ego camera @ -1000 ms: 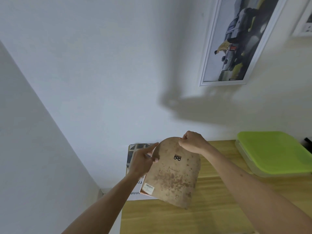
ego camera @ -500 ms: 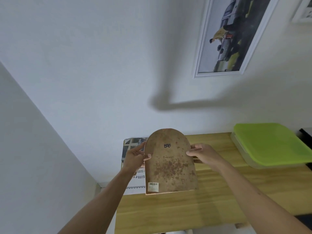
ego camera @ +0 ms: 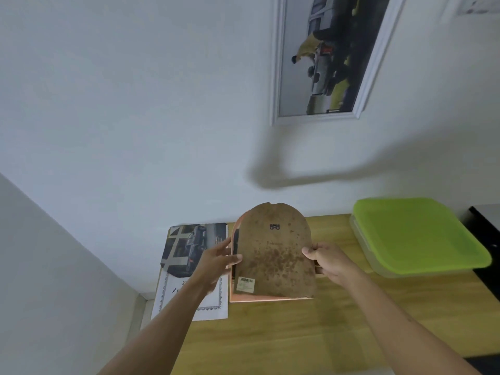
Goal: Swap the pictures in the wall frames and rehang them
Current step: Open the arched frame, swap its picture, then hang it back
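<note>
Both hands are gripping an arched frame (ego camera: 273,255) back-side up — left hand (ego camera: 216,262) and right hand (ego camera: 328,262) pinching opposite edges, probably steadying it — near the wooden table's (ego camera: 311,328) back edge.

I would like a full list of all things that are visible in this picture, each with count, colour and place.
arched frame: 1, brown spotted backing with a pink edge, held upright on the table, back toward the camera
barcode sticker: 1, pale, lower left of the backing
car picture: 1, dark and grey, flat on the table, left of the arched frame
printed sheet: 1, white, under the car picture
wall frame: 1, white, hanging on the wall, upper right
lidded container: 1, green lid, right on the table
table: 1, light wood, against the wall
left hand: 1, holds the frame's left edge
right hand: 1, grips the frame's right edge
</note>
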`<state>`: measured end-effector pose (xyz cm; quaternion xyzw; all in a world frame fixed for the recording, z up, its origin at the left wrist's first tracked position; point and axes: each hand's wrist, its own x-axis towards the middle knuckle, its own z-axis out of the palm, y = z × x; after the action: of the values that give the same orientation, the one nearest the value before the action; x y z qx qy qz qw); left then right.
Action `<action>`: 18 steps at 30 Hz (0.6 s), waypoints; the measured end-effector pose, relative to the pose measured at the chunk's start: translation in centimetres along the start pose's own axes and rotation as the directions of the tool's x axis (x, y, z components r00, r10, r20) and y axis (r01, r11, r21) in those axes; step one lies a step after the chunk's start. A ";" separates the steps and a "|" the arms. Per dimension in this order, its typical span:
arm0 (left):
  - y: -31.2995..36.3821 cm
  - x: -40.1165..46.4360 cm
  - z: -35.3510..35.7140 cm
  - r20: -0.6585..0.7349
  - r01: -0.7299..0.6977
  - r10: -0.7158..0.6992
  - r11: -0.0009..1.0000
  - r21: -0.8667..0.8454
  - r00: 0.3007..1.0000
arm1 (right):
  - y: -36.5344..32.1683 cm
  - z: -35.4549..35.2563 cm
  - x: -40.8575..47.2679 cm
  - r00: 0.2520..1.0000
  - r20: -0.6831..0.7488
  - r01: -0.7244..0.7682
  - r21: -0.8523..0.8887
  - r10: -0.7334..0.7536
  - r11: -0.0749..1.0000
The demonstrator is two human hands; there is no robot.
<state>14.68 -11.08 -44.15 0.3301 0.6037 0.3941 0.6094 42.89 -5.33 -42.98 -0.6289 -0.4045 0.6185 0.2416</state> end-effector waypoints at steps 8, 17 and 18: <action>-0.7 1.3 2.9 -0.122 0.090 -0.090 0.996 0.002 0.989 | 0.9 -5.1 5.7 0.996 0.049 -0.072 0.043 0.070 0.996; -3.0 0.8 5.4 -0.302 0.171 -0.160 0.985 0.012 0.940 | 3.8 -9.3 9.0 1.000 -0.014 0.009 -0.157 -0.011 0.988; -3.2 0.7 5.6 -0.320 0.179 -0.167 0.984 0.008 0.933 | 4.1 -9.8 9.3 0.999 -0.046 0.016 -0.175 -0.024 0.985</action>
<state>20.48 -11.62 -47.01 0.2193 0.7278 0.3756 0.5302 52.44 1.80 -50.56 -0.6582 -0.4574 0.5629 0.2017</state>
